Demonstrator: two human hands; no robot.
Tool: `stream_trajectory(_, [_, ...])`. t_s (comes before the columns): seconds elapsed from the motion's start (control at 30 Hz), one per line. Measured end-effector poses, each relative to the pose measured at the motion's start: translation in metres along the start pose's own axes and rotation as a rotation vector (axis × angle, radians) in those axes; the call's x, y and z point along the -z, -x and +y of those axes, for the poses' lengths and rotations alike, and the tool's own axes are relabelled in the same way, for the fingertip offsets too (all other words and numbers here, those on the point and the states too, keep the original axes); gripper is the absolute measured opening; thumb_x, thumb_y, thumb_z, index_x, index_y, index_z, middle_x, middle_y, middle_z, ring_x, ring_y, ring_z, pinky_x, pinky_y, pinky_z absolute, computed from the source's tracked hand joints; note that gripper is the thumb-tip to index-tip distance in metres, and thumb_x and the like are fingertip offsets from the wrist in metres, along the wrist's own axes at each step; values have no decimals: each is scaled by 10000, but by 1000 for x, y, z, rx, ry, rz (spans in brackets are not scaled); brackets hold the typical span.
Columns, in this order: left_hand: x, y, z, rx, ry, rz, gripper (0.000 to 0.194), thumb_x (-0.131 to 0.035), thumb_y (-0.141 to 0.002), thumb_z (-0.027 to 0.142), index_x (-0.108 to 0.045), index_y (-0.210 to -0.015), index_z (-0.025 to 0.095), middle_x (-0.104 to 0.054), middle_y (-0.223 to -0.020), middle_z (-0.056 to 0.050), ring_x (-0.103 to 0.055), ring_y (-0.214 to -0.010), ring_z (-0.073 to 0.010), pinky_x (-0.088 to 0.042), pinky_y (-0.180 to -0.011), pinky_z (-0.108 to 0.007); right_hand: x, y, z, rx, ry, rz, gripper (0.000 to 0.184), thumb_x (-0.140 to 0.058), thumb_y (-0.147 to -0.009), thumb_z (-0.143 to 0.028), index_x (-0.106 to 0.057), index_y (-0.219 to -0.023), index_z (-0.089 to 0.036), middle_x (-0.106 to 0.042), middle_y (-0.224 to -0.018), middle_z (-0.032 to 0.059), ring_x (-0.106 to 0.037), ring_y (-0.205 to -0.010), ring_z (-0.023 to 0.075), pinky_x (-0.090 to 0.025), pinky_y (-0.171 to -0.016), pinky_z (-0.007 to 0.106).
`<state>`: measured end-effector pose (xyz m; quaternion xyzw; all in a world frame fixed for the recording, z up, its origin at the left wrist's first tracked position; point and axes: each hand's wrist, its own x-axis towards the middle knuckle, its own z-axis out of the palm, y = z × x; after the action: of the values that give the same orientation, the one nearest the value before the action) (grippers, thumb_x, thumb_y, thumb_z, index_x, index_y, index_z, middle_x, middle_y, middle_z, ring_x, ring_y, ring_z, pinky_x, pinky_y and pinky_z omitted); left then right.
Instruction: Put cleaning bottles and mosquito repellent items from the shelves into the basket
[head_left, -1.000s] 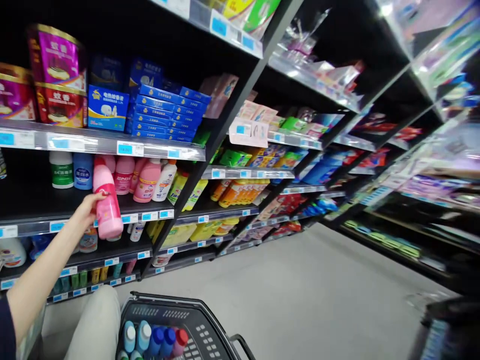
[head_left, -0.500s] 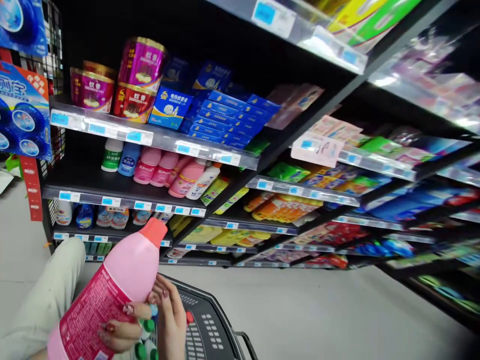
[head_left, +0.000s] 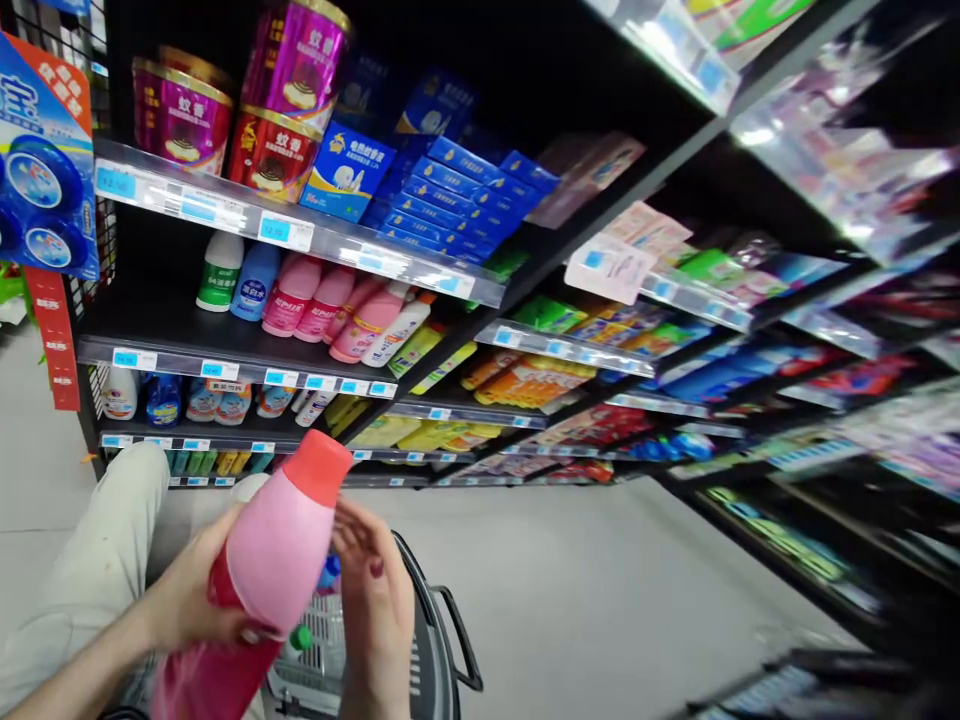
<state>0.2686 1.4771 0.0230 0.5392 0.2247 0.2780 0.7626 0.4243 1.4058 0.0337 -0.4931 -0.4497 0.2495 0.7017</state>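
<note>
A large pink bottle [head_left: 281,550] with an orange-red cap and dark pink label is tilted in front of me, cap toward the upper right. My left hand [head_left: 191,590] is wrapped round its middle from the left. Beside the bottle's right shoulder is my right hand [head_left: 379,600], its fingers loosely extended and the fingertips partly behind the bottle. Whether they touch it I cannot tell. Under both hands stands a grey and black shopping basket [head_left: 442,660], where a green cap [head_left: 301,638] and a blue item [head_left: 328,572] show.
Shelves hold pink bottles [head_left: 326,305], mosquito coil tins [head_left: 184,115] and blue boxes [head_left: 450,195]. Blue packs [head_left: 45,190] hang at the left end. My bent knee [head_left: 135,480] is beside the lower shelf. Grey floor [head_left: 555,580] extends to the right.
The bottle has turned, so less of its label faces me. My left hand now grips it from the left side. My right hand has shifted right, and the view has moved.
</note>
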Motion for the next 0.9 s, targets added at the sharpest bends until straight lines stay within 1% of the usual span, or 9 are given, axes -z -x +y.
stream_trajectory(0.1, [-5,9,-2,-265,-573,227,841,-809,-530,353,-429,-1273,250,-603,-1248,-135,-581,-1129,-373,-481,-944,-483,8,-15,-17,32,135,-24,565,-448,-855,-658,-581,-1169,-207,-660,-1082,115,-642,-973,241,-531,-829,347])
stream_trajectory(0.17, [-10,10,-14,-430,-924,351,858,-770,-581,392,-345,-1305,218,-621,-1208,-168,-637,-1055,-378,-552,-836,-480,13,-26,-29,83,305,-49,640,-424,-820,-726,-602,-1124,-192,-666,-1037,107,-640,-931,237,-521,-793,322])
stream_trajectory(0.27, [-16,7,-39,-550,-1166,400,890,-744,-620,436,-279,-1336,184,-629,-1177,-206,-662,-1017,-385,-586,-783,-474,21,-41,-50,132,619,-142,597,-472,-801,-707,-625,-1020,-173,-666,-897,64,-613,-769,193,-477,-683,275])
stream_trajectory(0.4, [-23,-4,-66,-541,-1210,295,906,-731,-653,492,-250,-1344,156,-609,-1212,-255,-644,-1062,-403,-592,-800,-490,36,-55,-76,-17,959,-431,280,-601,-787,-484,-559,-768,-209,-563,-630,-42,-494,-564,122,-370,-567,225])
stream_trajectory(0.47, [-29,-12,-77,-469,-1151,174,928,-730,-656,533,-259,-1350,135,-581,-1261,-276,-625,-1102,-399,-585,-838,-495,49,-54,-81,-89,1089,-537,232,-617,-775,-400,-498,-697,-218,-485,-552,-67,-438,-510,110,-324,-537,217])
stream_trajectory(0.53, [-33,-21,-87,-373,-1112,-3,897,-692,-709,545,-283,-1379,112,-538,-1331,-274,-569,-1191,-384,-544,-931,-508,67,-44,-77,-135,1196,-541,209,-606,-783,-362,-476,-694,-224,-461,-535,-70,-423,-489,110,-304,-529,219])
stream_trajectory(0.67, [-13,-35,-111,-237,-1161,-220,670,-599,-834,389,-371,-1414,142,-497,-1414,-193,-404,-1350,-345,-389,-1085,-559,126,-12,-34,-336,1413,-371,196,-534,-855,-380,-509,-748,-218,-566,-607,-18,-534,-551,146,-336,-559,240])
stream_trajectory(0.8, [60,-31,-152,-141,-1207,-181,475,-573,-852,358,-523,-1309,242,-609,-1319,-107,-558,-1224,-295,-463,-1037,-495,202,10,54,-717,1562,-263,216,-531,-876,-387,-607,-896,-185,-696,-779,75,-669,-783,225,-412,-660,271])
stream_trajectory(0.9, [118,-16,-177,-89,-1250,-104,361,-563,-852,389,-623,-1185,261,-691,-1205,-58,-643,-1110,-281,-529,-968,-456,253,13,137,-889,1579,-218,219,-544,-882,-307,-649,-945,-126,-713,-915,159,-678,-916,266,-453,-741,307])
